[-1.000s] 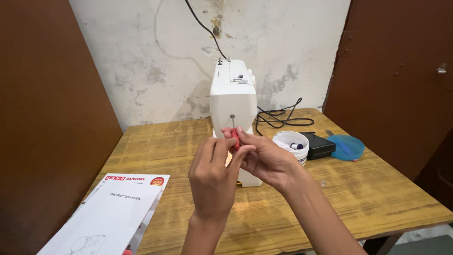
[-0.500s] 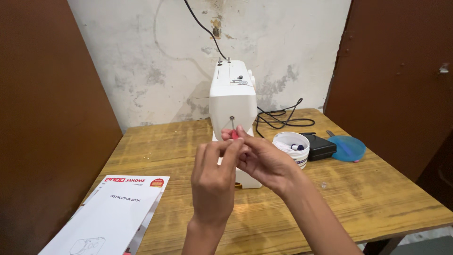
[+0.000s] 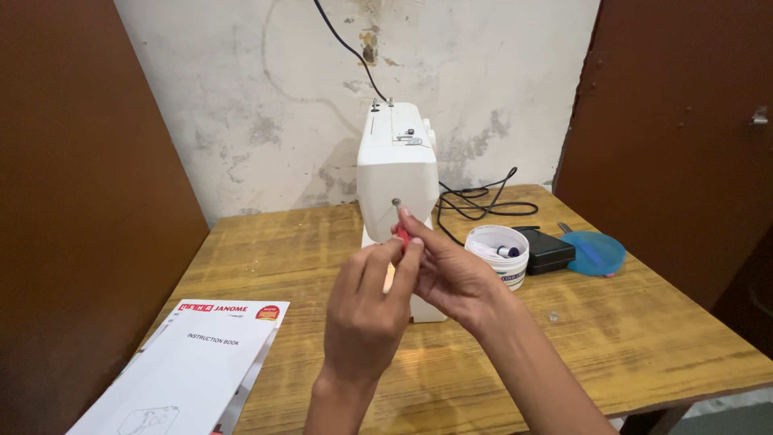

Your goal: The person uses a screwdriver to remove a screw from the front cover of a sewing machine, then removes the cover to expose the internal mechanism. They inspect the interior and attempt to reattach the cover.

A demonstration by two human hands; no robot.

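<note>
A white sewing machine stands end-on to me on a wooden table. Both my hands are raised in front of its near face. My left hand and my right hand pinch a small red tool between their fingertips. The tool's tip sits just under a small round metal screw on the machine's face. Most of the tool is hidden by my fingers.
A white instruction booklet lies at the near left. Right of the machine are a white tub with small items, a black foot pedal and a blue round lid. A black cable coils behind. Brown panels stand on both sides.
My hands with the red tool have lifted slightly toward the screw on the machine's face, and my right forefinger now points at it.
</note>
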